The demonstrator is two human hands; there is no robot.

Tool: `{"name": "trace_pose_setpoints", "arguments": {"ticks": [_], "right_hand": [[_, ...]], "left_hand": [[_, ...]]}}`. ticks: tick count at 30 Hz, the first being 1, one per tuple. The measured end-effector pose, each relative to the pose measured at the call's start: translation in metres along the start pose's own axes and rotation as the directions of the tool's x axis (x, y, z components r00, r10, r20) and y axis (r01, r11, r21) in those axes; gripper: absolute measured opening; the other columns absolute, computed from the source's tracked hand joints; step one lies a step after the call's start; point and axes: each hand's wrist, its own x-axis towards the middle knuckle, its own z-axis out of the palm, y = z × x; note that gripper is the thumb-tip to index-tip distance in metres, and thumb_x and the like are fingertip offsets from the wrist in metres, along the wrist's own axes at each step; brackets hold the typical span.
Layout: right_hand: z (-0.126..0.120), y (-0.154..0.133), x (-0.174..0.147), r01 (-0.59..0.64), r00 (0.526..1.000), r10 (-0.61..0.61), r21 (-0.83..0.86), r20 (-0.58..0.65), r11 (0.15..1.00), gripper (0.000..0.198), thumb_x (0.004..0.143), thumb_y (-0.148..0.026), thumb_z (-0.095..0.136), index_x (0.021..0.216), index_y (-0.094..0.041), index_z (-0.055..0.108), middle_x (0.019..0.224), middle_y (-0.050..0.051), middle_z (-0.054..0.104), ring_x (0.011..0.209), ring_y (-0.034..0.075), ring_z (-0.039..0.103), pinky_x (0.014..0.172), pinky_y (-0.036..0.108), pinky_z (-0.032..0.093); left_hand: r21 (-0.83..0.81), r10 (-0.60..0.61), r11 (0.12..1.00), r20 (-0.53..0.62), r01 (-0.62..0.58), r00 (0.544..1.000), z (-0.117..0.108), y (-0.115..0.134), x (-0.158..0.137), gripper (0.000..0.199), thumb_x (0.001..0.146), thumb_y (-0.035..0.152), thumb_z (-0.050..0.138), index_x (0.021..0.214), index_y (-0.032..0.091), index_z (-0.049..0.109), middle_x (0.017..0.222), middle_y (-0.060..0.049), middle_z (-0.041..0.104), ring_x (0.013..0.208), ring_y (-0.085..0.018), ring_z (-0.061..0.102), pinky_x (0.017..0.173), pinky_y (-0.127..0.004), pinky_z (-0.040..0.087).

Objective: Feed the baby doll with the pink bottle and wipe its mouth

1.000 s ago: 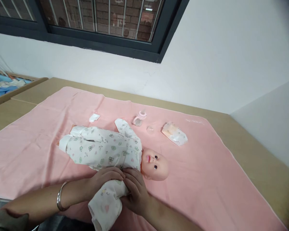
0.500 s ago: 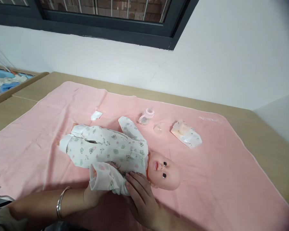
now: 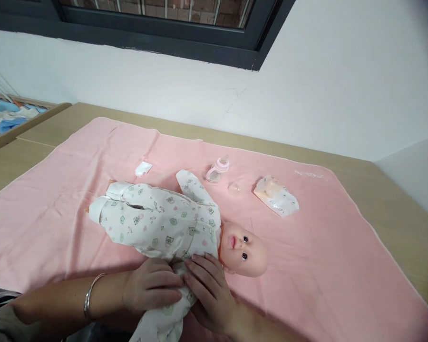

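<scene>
A baby doll (image 3: 243,249) lies on its back with its head to the right, dressed in a white printed romper (image 3: 160,221). My left hand (image 3: 153,286) is closed on the romper's near sleeve close to the underarm, fingertips pressed into the cloth. On the upper end of that sleeve, by the shoulder, my right hand (image 3: 212,294) grips with its fingers over the top; its thumb is hidden. The loose part of the near sleeve (image 3: 162,323) hangs toward me, past the bottom of the view. The far sleeve (image 3: 191,187) stretches out toward the wall.
Beneath everything is a pink blanket (image 3: 328,266) on a wooden table (image 3: 388,190). Beyond the doll lie a small feeding bottle (image 3: 217,170), a clear cap (image 3: 234,188), a printed white packet (image 3: 276,195) and a small white piece (image 3: 143,168). A dark-framed window is above.
My left hand was covered by the sleeve and now shows outside it, on top. The sleeve's end has swung from the left down toward me. My right hand stays at the shoulder.
</scene>
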Motion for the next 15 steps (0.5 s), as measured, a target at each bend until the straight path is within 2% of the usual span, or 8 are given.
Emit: {"name": "trace_pose_setpoints", "arguments": {"ticks": [2,5,8,10,12,15], "right_hand": [[0.000,0.000,0.000,0.003,1.000,-0.003,0.005,-0.001,1.000,0.029,0.102,-0.012,0.058,0.127,-0.013,0.073,0.127,0.013,0.081,0.144,0.024,0.068,0.141,0.043,0.041],[0.002,-0.001,-0.002,-0.004,1.000,0.004,0.013,-0.009,1.000,0.027,0.106,-0.015,0.057,0.128,-0.013,0.073,0.126,0.013,0.082,0.143,0.024,0.068,0.140,0.044,0.042],[0.003,-0.002,-0.004,-0.015,1.000,0.015,0.003,-0.024,1.000,0.029,0.110,-0.018,0.054,0.131,-0.012,0.073,0.125,0.015,0.082,0.144,0.025,0.068,0.136,0.045,0.046],[0.004,-0.002,-0.005,-0.020,0.999,0.019,-0.006,-0.030,1.000,0.031,0.111,-0.020,0.053,0.134,-0.011,0.072,0.124,0.016,0.082,0.143,0.025,0.069,0.133,0.046,0.048],[0.003,-0.001,-0.005,-0.026,0.999,0.025,-0.011,-0.024,1.000,0.033,0.111,-0.021,0.054,0.138,-0.011,0.070,0.124,0.016,0.082,0.142,0.026,0.070,0.131,0.046,0.050],[0.001,-0.001,-0.005,-0.030,1.000,0.030,-0.012,0.004,0.999,0.039,0.108,-0.023,0.056,0.143,-0.011,0.068,0.128,0.017,0.083,0.142,0.027,0.071,0.129,0.048,0.052]], "left_hand": [[0.009,0.103,0.995,0.002,-0.103,0.995,0.001,-0.003,0.007,0.014,0.120,0.018,0.052,0.120,0.019,0.066,0.091,-0.006,0.081,0.066,-0.017,0.069,0.063,-0.031,0.061],[0.005,0.152,0.988,0.028,-0.152,0.988,-0.001,-0.007,0.014,0.013,0.117,0.014,0.055,0.121,0.018,0.067,0.090,-0.005,0.080,0.062,-0.016,0.067,0.059,-0.030,0.060],[0.012,0.159,0.987,0.064,-0.160,0.985,-0.007,-0.007,0.012,0.018,0.118,0.015,0.054,0.132,0.017,0.066,0.097,-0.008,0.083,0.071,-0.018,0.072,0.068,-0.030,0.066],[0.018,0.119,0.993,0.072,-0.121,0.990,-0.009,-0.005,0.007,0.028,0.120,0.017,0.051,0.147,0.015,0.061,0.105,-0.010,0.085,0.083,-0.020,0.078,0.081,-0.031,0.069],[0.009,0.022,1.000,0.061,-0.022,0.998,-0.009,-0.003,0.002,0.035,0.122,0.020,0.047,0.156,0.015,0.054,0.115,-0.014,0.086,0.098,-0.021,0.082,0.092,-0.031,0.069],[-0.019,-0.099,0.995,0.039,0.100,0.994,-0.005,0.000,-0.006,0.032,0.123,0.026,0.050,0.153,0.017,0.056,0.122,-0.017,0.087,0.109,-0.022,0.085,0.096,-0.030,0.068]]}}
